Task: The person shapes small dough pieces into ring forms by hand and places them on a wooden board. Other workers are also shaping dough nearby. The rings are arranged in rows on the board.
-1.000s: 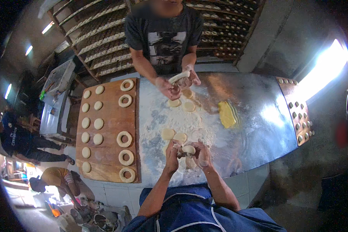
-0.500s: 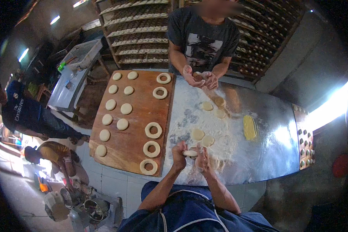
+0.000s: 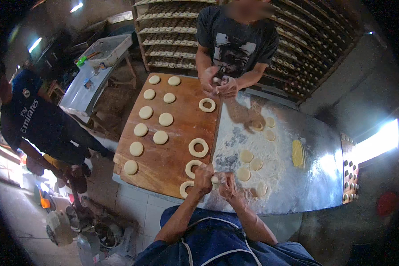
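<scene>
Both my hands are closed on one piece of pale dough (image 3: 215,179), held just above the seam between the wooden board and the metal table. My left hand (image 3: 203,178) grips its left side and my right hand (image 3: 227,185) its right side. Most of the dough is hidden by my fingers, so its full shape cannot be made out. Beside my left hand, dough rings (image 3: 198,148) lie along the board's right side, two of them partly covered by my hand and wrist. Flat dough rounds (image 3: 246,155) rest on the floured metal just beyond my right hand.
The wooden board (image 3: 179,133) also carries several dough rounds (image 3: 166,119). A yellow slab (image 3: 298,154) lies on the metal table (image 3: 319,177). Across from me, a person's hands (image 3: 219,84) work a small dough piece. Racks (image 3: 166,41) stand behind; machines (image 3: 97,235) stand lower left.
The whole view has swung, so board and table appear farther right. My hands have turned the dough, and less of it shows. The co-worker's hands have drawn together; a person at left appears closer.
</scene>
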{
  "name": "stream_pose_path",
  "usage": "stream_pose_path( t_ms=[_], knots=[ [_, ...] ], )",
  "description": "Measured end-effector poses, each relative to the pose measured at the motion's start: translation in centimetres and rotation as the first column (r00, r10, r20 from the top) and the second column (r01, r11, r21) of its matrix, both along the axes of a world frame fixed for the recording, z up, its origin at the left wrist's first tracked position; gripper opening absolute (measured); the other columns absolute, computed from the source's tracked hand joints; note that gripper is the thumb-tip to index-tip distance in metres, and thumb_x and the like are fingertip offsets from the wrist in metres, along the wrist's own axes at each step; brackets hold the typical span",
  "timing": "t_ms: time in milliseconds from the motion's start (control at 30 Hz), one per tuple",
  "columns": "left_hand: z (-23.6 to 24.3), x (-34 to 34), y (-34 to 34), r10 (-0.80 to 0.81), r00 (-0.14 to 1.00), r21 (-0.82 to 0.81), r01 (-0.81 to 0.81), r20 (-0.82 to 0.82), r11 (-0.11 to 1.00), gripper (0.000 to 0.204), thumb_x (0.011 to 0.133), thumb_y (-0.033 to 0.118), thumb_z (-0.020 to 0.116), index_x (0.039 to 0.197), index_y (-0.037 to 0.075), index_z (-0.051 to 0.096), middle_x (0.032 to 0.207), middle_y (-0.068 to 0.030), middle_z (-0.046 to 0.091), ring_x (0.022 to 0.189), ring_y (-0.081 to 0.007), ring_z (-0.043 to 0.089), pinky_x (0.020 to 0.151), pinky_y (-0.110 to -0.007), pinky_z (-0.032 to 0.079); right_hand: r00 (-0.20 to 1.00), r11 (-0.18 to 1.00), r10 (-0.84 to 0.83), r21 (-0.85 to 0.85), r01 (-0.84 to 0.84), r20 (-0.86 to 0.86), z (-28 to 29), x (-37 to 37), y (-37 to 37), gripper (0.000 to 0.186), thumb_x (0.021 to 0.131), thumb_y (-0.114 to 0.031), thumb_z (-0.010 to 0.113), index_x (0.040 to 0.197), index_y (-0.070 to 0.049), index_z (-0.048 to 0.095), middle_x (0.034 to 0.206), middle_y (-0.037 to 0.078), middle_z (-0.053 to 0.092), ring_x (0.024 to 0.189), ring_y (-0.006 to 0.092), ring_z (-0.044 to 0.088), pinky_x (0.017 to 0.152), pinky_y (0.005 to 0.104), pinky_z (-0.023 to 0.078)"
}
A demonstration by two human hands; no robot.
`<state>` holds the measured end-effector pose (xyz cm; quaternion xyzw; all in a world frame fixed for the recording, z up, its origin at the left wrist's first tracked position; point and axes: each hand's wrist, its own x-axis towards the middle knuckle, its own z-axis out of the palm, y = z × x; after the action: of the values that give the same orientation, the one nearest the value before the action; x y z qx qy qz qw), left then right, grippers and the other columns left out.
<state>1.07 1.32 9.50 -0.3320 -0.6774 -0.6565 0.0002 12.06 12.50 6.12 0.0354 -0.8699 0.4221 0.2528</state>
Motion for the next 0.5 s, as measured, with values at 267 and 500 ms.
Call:
stream_pose_path(
  t_ms=[267, 500],
  knots=[
    [-1.9, -1.3, -2.2, 0.082, 0.988, 0.082, -0.071, -0.129, 0.994, 0.032, 0.099, 0.027, 0.04, 0.073, 0.008, 0.044, 0.063, -0.0084, 0.045, 0.058, -0.0276, 0.05, 0.06, -0.04, 0.042, 0.994, 0.985, -0.089, 0.151, 0.079, 0.061, 0.4, -1.2, -3.2, 0.039, 0.077, 0.005, 0.058, 0.116, 0.002, 0.054, 0.105, 0.02, 0.055, 0.09, 0.0368, 0.055, 0.074, 0.0421, 0.047],
    [-2.7, -2.3, -5.0, -0.108, 0.994, -0.029, 0.107, -0.015, 0.994, 0.028, 0.096, 0.026, 0.045, 0.075, 0.007, 0.048, 0.064, -0.006, 0.045, 0.053, -0.023, 0.044, 0.059, -0.036, 0.042, 0.993, 0.999, -0.034, -0.008, 0.036, 0.116, 2.1, -2.5, -5.2, 0.025, 0.081, -0.003, 0.062, 0.105, 0.003, 0.057, 0.092, 0.018, 0.06, 0.082, 0.0338, 0.059, 0.069, 0.042, 0.048]
  ],
)
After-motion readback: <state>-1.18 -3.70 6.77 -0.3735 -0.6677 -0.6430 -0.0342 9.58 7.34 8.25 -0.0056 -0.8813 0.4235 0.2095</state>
